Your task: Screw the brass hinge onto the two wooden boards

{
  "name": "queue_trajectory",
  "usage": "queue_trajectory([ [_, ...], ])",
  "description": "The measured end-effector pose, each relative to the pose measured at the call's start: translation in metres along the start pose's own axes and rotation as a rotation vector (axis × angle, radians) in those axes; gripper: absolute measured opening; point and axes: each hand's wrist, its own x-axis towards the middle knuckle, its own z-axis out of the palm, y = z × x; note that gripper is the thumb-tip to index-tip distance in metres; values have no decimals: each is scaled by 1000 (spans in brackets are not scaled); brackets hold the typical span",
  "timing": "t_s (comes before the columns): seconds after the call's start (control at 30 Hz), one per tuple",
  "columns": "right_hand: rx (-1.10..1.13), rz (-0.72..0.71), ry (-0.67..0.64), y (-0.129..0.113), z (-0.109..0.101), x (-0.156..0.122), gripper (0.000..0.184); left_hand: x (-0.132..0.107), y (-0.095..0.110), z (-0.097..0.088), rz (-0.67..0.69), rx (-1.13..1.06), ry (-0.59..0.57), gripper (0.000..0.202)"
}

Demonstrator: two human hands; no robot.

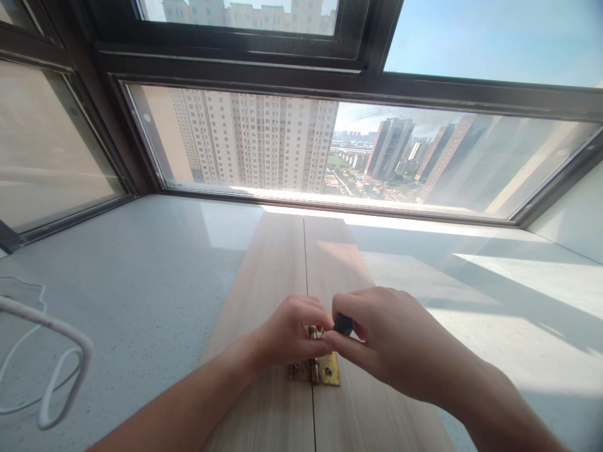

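Two light wooden boards lie side by side on a pale stone windowsill, their seam running away from me. A brass hinge sits across that seam near me. My left hand rests on the hinge's upper left part, fingers curled and pinched on it. My right hand is closed round a small black tool handle, held upright just above the hinge. The tool's tip is hidden behind my fingers.
The windowsill stretches wide on both sides of the boards. A white cable loops at the left edge. Dark-framed windows close the far side, with tall buildings outside. Sunlight falls on the right part of the sill.
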Motion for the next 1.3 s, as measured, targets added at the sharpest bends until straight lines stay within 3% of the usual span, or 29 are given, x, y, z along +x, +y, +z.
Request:
queue_trajectory([
  [0.17, 18, -9, -26, 0, -2, -3, 5, 0, 3, 0, 7, -17, -22, 9],
  [0.5, -17, 26, -21, 2, 0, 0, 16, 0, 1, 2, 46, 27, -27, 14],
  [0.67, 34, -19, -33, 2, -2, -3, 4, 1, 4, 0, 49, -10, -63, 11],
  [0.97, -12, 41, -24, 3, 0, -1, 21, 1, 1, 1, 10, 18, -25, 16],
  [1.13, 47, -20, -30, 4, -2, -6, 4, 2, 6, -1, 28, -25, -55, 11],
  [1.3, 38, -6, -41, 5, -1, -2, 10, 3, 5, 0, 20, 11, -46, 14],
])
